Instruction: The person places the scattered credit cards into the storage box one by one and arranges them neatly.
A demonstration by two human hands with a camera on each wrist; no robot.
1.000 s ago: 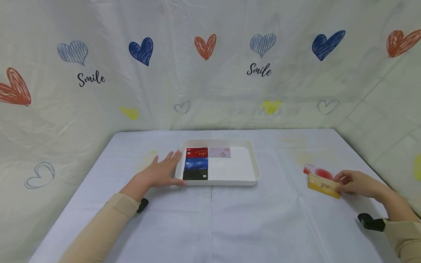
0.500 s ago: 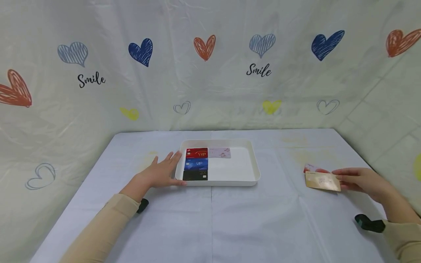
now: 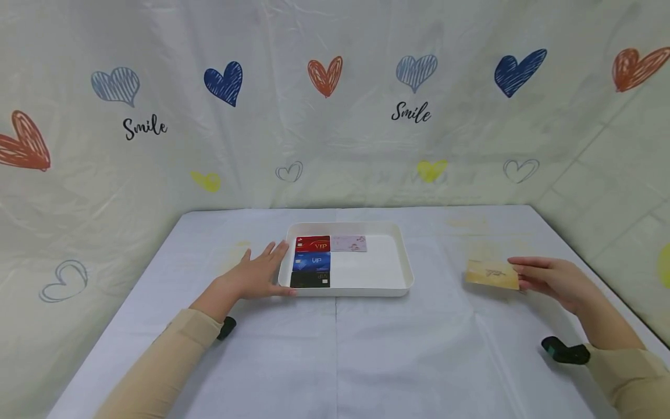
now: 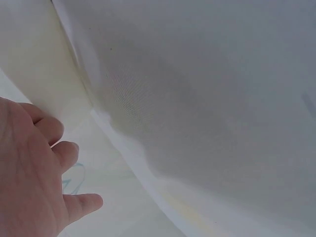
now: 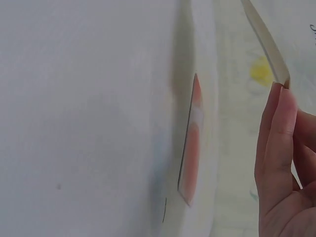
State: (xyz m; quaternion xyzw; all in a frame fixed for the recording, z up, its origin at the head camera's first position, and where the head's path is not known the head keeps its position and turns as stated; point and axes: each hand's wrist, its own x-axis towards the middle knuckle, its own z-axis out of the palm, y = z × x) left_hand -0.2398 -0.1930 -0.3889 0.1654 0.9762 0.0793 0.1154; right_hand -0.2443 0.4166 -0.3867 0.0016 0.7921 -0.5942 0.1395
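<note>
My right hand (image 3: 555, 282) pinches a gold card (image 3: 492, 274) by its right end and holds it above the table at the right. In the right wrist view, a red-and-white card (image 5: 191, 153) lies on the table below; the head view shows it hidden. My left hand (image 3: 255, 273) rests with fingers spread against the left side of a white tray (image 3: 374, 291). Inside the tray, a red VIP card (image 3: 313, 244), a blue VIP card (image 3: 312, 261) and a black card (image 3: 310, 280) form a column at the left. Beside the red one lies a pink card (image 3: 349, 243).
A white cloth (image 3: 398, 355) covers the table. Behind it hangs a pale curtain (image 3: 361, 139) printed with hearts and "Smile". Black wrist cameras show at both sleeves, one at the right cuff (image 3: 567, 351).
My right hand has lifted the gold card off the table, tilted it and carried it left and slightly away. The left hand and the tray stay put.
</note>
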